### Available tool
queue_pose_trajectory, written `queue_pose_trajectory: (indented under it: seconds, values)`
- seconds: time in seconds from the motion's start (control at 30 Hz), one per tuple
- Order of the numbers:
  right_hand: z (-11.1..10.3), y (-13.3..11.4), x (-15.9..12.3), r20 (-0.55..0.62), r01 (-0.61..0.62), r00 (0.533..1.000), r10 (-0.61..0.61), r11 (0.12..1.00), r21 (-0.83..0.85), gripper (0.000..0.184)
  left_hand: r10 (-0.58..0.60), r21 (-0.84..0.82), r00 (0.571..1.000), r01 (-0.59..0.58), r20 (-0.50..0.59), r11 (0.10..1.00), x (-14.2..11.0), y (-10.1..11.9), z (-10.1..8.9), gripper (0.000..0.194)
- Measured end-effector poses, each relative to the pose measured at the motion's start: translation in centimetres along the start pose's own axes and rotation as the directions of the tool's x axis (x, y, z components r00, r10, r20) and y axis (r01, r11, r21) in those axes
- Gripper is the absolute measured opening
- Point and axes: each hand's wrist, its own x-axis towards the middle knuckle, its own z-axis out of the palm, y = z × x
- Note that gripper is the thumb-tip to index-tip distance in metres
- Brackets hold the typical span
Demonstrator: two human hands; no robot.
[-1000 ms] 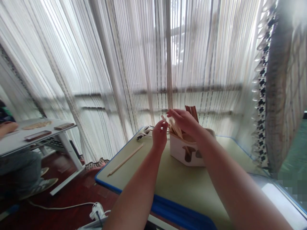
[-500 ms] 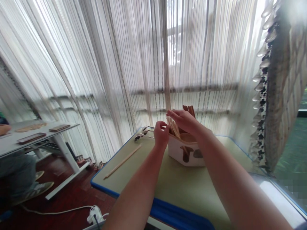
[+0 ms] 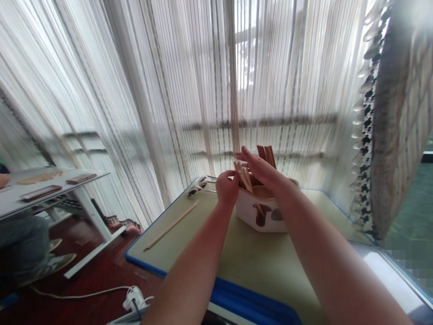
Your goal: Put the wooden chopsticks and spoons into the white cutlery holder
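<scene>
A white holder (image 3: pixel 262 214) with dark cut-outs stands on a green table with a blue rim (image 3: pixel 237 293). Light wooden chopsticks (image 3: pixel 244 177) and darker brown ones (image 3: pixel 266 153) stick up out of it. My left hand (image 3: pixel 226 187) is curled into a pinch at the holder's left rim, against the light chopsticks. My right hand (image 3: pixel 259 169) reaches over the holder's top, fingers stretched out and resting on the light chopsticks. A single light chopstick (image 3: pixel 171 225) lies loose on the table to the left.
Metal spoons (image 3: pixel 199 186) lie at the table's far left corner. Sheer striped curtains hang behind. At the left another person sits at a white table (image 3: pixel 40 192) holding flat objects. A power strip with cable (image 3: pixel 133 300) lies on the dark floor.
Both hands have dropped slightly onto the light chopsticks in the holder. The left hand has curled tighter against the rim. The view has shifted a little.
</scene>
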Motion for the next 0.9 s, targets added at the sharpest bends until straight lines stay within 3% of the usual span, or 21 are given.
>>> queue_pose_trajectory:
  seconds: [0.1, 0.2, 0.43, 0.57, 0.67, 0.77, 0.83, 0.9]
  values:
    - [-0.2, -0.6, -0.4, -0.01, -0.001, 1.0, 0.001, 0.999, -0.042, 0.068, -0.07, -0.074, 0.996, 0.074, 0.053, 0.995, 0.0, -0.2, -0.1, 0.026]
    - [-0.4, -1.1, -0.7, -0.017, 0.044, 0.999, -0.046, 0.99, -0.134, 0.062, -0.068, -0.065, 0.994, 0.074, 0.083, 0.995, -0.1, -0.3, -0.2, 0.029]
    - [-0.1, -1.6, -1.1, -0.007, 0.166, 0.984, -0.176, 0.937, -0.307, 0.056, -0.068, -0.002, 0.997, 0.068, 0.043, 0.998, -0.6, -0.5, -0.4, 0.036]
    - [-0.5, -2.5, -1.8, -0.011, 0.229, 0.965, -0.262, 0.863, -0.45, 0.048, 0.014, -0.024, 1.0, -0.014, -0.004, 1.0, -0.8, -0.3, -1.4, 0.039]
    - [-0.9, -3.5, -2.4, -0.086, 0.27, 0.923, -0.376, 0.789, -0.552, 0.04, 0.059, 0.005, 0.992, -0.058, -0.113, 0.998, -0.6, -0.4, -3.5, 0.039]
    - [-0.5, -5.0, -3.2, -0.125, 0.347, 0.86, -0.494, 0.747, -0.567, 0.035, 0.063, 0.191, 0.985, -0.031, -0.163, 0.981, -0.9, -1.2, -7.0, 0.032]
    - [0.6, -6.0, -4.0, -0.093, 0.431, 0.825, -0.558, 0.726, -0.536, 0.032, 0.086, 0.399, 0.989, -0.03, -0.123, 0.917, -1.8, -2.2, -9.6, 0.03]
    - [2.3, -6.8, -4.9, -0.009, 0.508, 0.81, -0.586, 0.709, -0.489, 0.032, 0.069, 0.615, 0.995, -0.012, -0.068, 0.789, -3.1, -3.5, -12.1, 0.029]
